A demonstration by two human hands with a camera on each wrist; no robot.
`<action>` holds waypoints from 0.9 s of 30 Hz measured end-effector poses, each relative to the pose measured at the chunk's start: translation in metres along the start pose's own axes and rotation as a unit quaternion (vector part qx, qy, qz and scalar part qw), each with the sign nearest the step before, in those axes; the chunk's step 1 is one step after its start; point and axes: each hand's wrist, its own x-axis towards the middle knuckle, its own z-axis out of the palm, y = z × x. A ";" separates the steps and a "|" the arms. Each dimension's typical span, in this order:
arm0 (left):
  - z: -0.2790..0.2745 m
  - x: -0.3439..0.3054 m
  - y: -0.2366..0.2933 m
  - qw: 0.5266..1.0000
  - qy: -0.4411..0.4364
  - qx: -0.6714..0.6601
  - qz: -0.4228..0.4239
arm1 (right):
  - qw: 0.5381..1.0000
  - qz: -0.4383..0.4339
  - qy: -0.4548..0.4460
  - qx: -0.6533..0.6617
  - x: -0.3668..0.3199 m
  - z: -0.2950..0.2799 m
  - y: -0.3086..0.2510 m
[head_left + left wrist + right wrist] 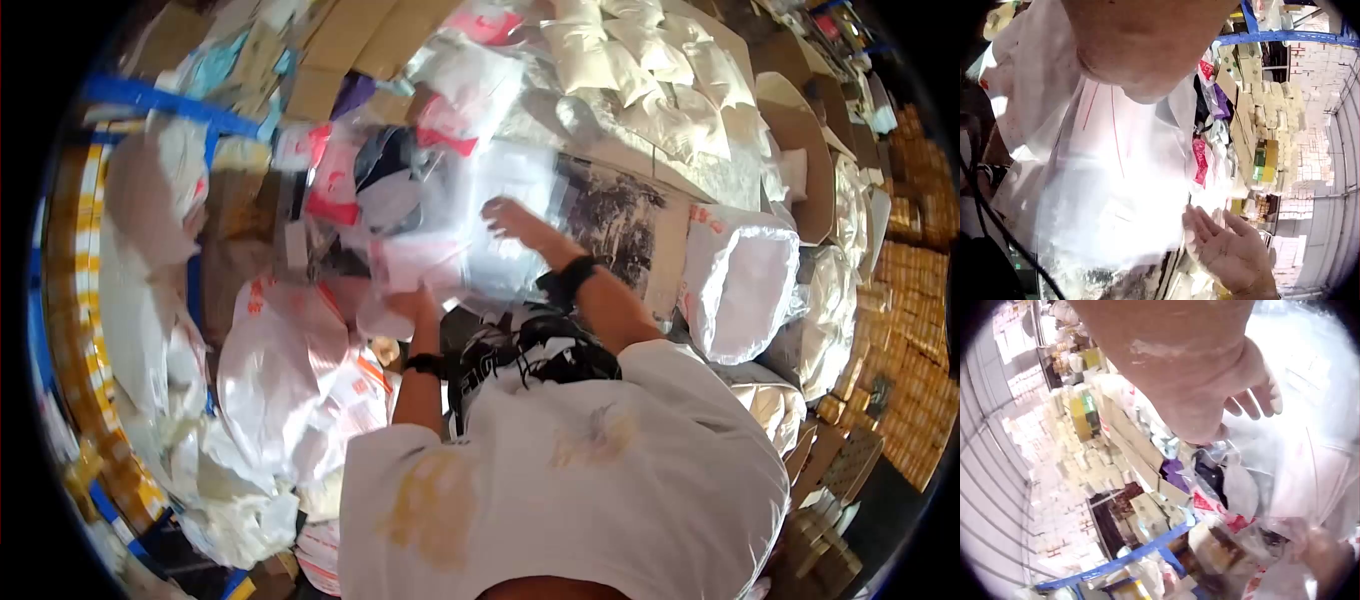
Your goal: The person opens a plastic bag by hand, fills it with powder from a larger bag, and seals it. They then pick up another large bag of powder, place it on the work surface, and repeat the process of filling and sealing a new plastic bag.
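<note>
A clear plastic bag lies flat on the work surface, glaring in the light. Toward its left end it shows a pinkish part with thin red lines, clearest in the left wrist view. My left hand is at the bag's near left edge, blurred; I cannot tell whether its fingers pinch the plastic. My right hand hovers over the bag's right part, fingers loosely spread and holding nothing. From the left wrist, the right palm shows with fingers extended.
Left of the bag lie red-and-white plastic packages and a dark item. Large white bags bulge at the near left. A lined, open sack stands at the right. Filled pale bags are heaped at the back, beside cardboard.
</note>
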 end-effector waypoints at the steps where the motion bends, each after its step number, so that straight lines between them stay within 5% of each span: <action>1: 0.009 0.002 0.007 0.986 0.093 0.139 0.004 | 0.998 0.036 0.015 -0.057 0.023 0.001 0.014; 3: 0.027 0.031 -0.010 0.975 0.073 0.171 0.119 | 0.916 0.116 0.138 -0.357 0.046 0.024 0.012; 5: 0.036 0.050 -0.017 0.994 -0.021 0.005 0.109 | 0.889 0.063 0.185 -0.413 0.049 0.018 0.020; 8: 0.014 0.042 0.012 0.985 -0.116 -0.123 -0.011 | 0.911 -0.031 0.137 -0.387 0.050 -0.047 0.044; 10: 0.068 0.077 -0.034 0.970 -0.210 -0.126 -0.001 | 0.921 -0.034 0.139 -0.363 0.024 -0.077 0.016; 11: 0.094 0.093 -0.055 0.958 -0.256 -0.126 0.004 | 0.956 0.095 0.277 -0.027 0.003 -0.078 -0.004; 12: 0.072 0.078 -0.031 0.940 -0.270 -0.203 -0.049 | 0.959 0.090 0.268 -0.010 -0.010 -0.089 -0.010; 14: 0.017 0.041 0.025 0.881 -0.281 -0.347 -0.157 | 0.967 0.080 0.241 0.023 -0.030 -0.108 -0.015; 18: -0.050 -0.006 0.102 0.701 -0.439 -0.523 -0.207 | 0.990 0.129 0.055 -0.004 -0.057 -0.090 -0.020; 21: -0.098 -0.051 0.164 0.678 -0.462 -0.534 -0.204 | 0.998 0.060 -0.012 -0.013 -0.052 -0.032 -0.023; 23: -0.094 -0.057 0.169 0.658 -0.511 -0.543 -0.104 | 0.996 -0.007 0.071 0.052 -0.044 -0.008 -0.026; 27: -0.112 -0.073 0.197 0.697 -0.485 -0.510 -0.137 | 0.979 -0.044 0.199 -0.034 -0.045 0.001 -0.042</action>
